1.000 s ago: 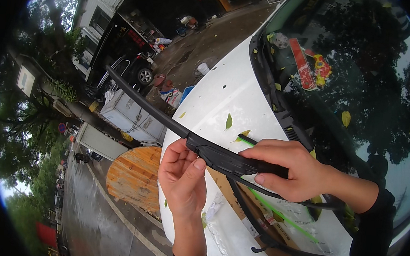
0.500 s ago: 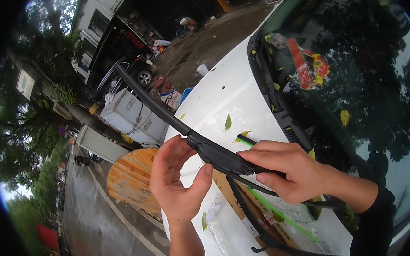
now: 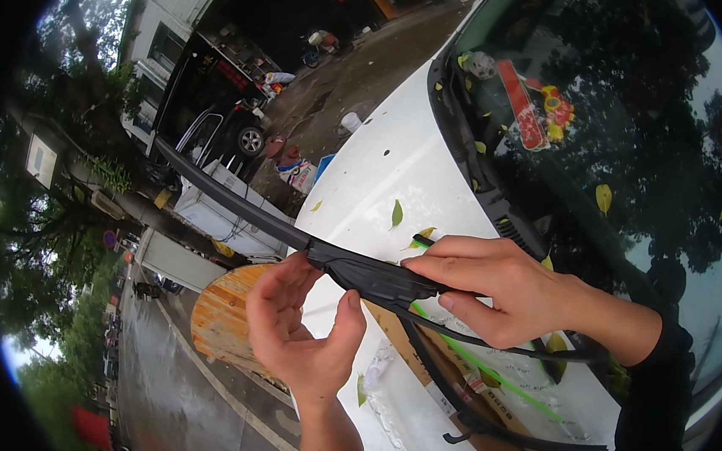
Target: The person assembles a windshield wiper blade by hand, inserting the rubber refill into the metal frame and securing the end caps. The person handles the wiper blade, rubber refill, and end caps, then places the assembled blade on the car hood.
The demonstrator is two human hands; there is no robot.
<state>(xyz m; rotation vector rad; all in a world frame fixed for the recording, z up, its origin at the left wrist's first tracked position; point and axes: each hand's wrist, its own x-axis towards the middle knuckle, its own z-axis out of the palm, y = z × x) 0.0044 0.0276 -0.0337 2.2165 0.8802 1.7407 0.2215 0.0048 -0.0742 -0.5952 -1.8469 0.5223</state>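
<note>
A long black windshield wiper blade (image 3: 239,207) slants across the view above a white car hood (image 3: 365,175). My right hand (image 3: 500,292) grips it just right of its thicker middle piece, thumb below and fingers on top. Cupped under that middle piece is my left hand (image 3: 306,331), its fingertips touching the underside and its thumb held apart near the lower edge. A second black wiper piece (image 3: 522,444) with a small hook lies on the hood, beside a bright green strip (image 3: 501,385) and an opened cardboard package (image 3: 418,357) with clear plastic.
To the right is the windshield (image 3: 639,146), with fallen leaves on it. A wooden cable spool (image 3: 230,321) stands left of the hood. Beyond are a white box (image 3: 231,211), a parked dark car (image 3: 245,136) and a white bucket (image 3: 350,123). Wet pavement (image 3: 169,397) runs along the lower left.
The wiper blade has shifted left, and its far end has swung lower. Both hands moved slightly left with it; the right hand keeps its grip and the left stays cupped beneath.
</note>
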